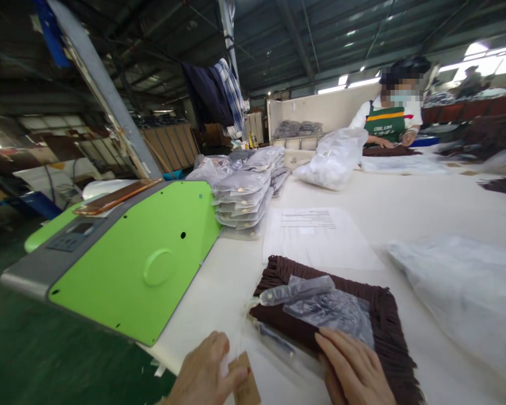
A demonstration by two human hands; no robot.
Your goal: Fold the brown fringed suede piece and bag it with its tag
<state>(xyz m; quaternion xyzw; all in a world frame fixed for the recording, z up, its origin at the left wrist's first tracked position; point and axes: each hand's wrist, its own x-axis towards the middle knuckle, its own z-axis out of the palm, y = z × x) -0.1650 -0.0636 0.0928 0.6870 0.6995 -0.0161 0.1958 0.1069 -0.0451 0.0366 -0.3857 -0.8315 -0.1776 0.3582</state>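
Note:
A folded dark brown fringed cloth lies on the white table right before me, with a crumpled clear plastic bag on top. My right hand rests flat on the cloth's near edge, fingers stretched out and touching the bag. My left hand sits at the table's near edge, its fingers pinching a small brown cardboard tag by a thin string.
A bright green and grey machine stands to the left, overhanging the table edge. Behind it is a stack of bagged items. A printed sheet, loose plastic bags and a full bag lie further on. Another person works at the far end.

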